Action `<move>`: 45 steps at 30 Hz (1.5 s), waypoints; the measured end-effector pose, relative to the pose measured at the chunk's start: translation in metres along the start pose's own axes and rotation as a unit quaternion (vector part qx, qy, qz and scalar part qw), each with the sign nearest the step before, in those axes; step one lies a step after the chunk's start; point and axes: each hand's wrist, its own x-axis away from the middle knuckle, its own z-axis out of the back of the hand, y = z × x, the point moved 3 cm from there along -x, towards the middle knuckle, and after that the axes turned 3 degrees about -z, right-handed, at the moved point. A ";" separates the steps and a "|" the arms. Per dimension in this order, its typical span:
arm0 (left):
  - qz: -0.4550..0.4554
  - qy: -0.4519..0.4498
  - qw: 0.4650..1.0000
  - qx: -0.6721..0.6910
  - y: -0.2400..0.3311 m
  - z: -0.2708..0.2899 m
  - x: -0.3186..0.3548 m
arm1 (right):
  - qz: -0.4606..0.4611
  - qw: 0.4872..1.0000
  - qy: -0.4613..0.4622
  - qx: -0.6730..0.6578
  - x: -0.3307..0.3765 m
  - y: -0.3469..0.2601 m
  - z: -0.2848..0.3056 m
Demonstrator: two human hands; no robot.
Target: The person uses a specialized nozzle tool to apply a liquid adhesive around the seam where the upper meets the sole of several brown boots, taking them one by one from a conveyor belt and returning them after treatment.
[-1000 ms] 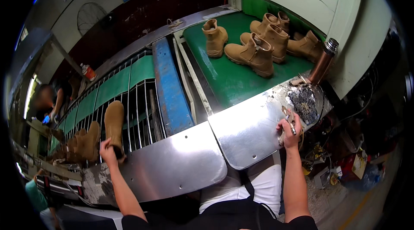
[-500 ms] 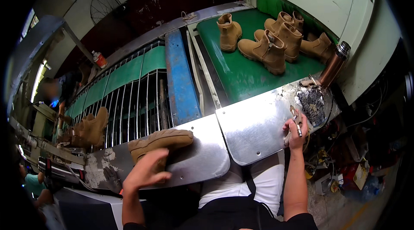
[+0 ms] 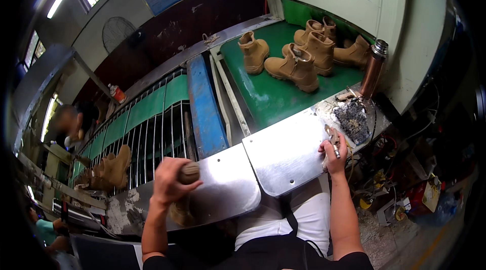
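A tan boot [image 3: 183, 213] stands tipped up at the left end of the metal bench top [image 3: 228, 176]. My left hand [image 3: 171, 181] is closed around its ribbed sole end, fingers over the top and thumb at the near side, hiding much of the boot. Over the right metal plate [image 3: 283, 156], my right hand [image 3: 335, 156] is closed on a small slim metal tool [image 3: 332, 141] with a shiny end. Its exact kind is not clear, and the fingers cover its middle.
Several tan boots [image 3: 293, 70] stand on a green conveyor belt [image 3: 253, 98]. A copper-coloured flask [image 3: 373, 70] stands beside a dark crusted patch [image 3: 352, 122]. More boots [image 3: 114, 169] line the wire rack [image 3: 152, 128] on the left. Another person [image 3: 76, 120] is at the far left.
My left hand has closed on the boot, which has swung from lying along the bench to tipped up with its sole end in my grasp. My right hand keeps the metal tool. The view has shifted.
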 end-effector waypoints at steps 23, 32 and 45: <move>0.067 0.181 0.852 0.487 -0.008 -0.031 -0.053 | -0.010 0.941 -0.339 0.015 0.099 -0.093 -0.126; 0.120 0.143 0.822 0.539 -0.023 -0.039 -0.065 | 0.073 0.927 -0.367 -0.001 0.060 -0.109 -0.212; 0.156 0.151 0.789 0.574 -0.059 -0.059 -0.059 | -0.062 0.940 -0.331 -0.055 0.122 -0.018 -0.155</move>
